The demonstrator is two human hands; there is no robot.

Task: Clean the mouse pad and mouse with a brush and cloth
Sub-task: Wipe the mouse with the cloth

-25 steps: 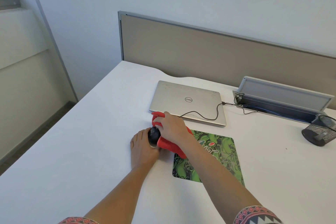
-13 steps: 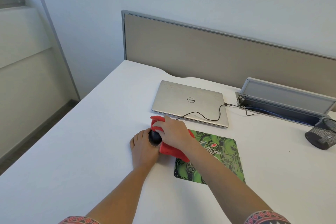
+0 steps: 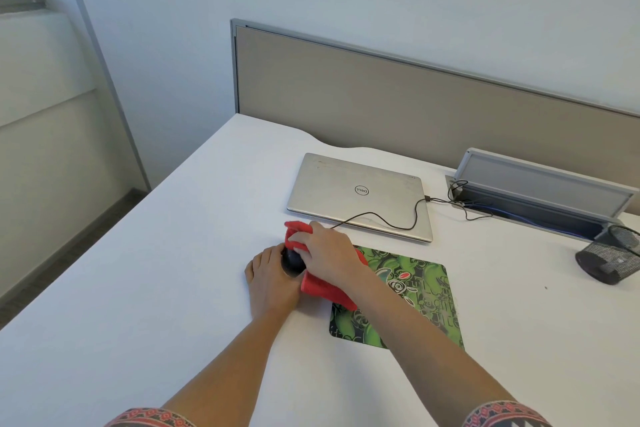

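A black mouse (image 3: 292,262) sits on the white desk (image 3: 145,281), just left of a green patterned mouse pad (image 3: 419,291). My left hand (image 3: 272,282) holds the mouse from its left side. My right hand (image 3: 327,255) grips a red cloth (image 3: 322,288) and presses it over the top and right side of the mouse. Most of the mouse is hidden under the cloth and hands. No brush is in view.
A closed silver laptop (image 3: 360,192) lies behind the hands, its black cable (image 3: 391,224) running to an open cable box (image 3: 540,198) at the back right. A black mesh pen cup (image 3: 609,255) lies on its side at the right edge. A beige partition stands behind.
The hands stay on the mouse; my right hand with the red cloth has shifted slightly over it. The camera view has drifted a little.
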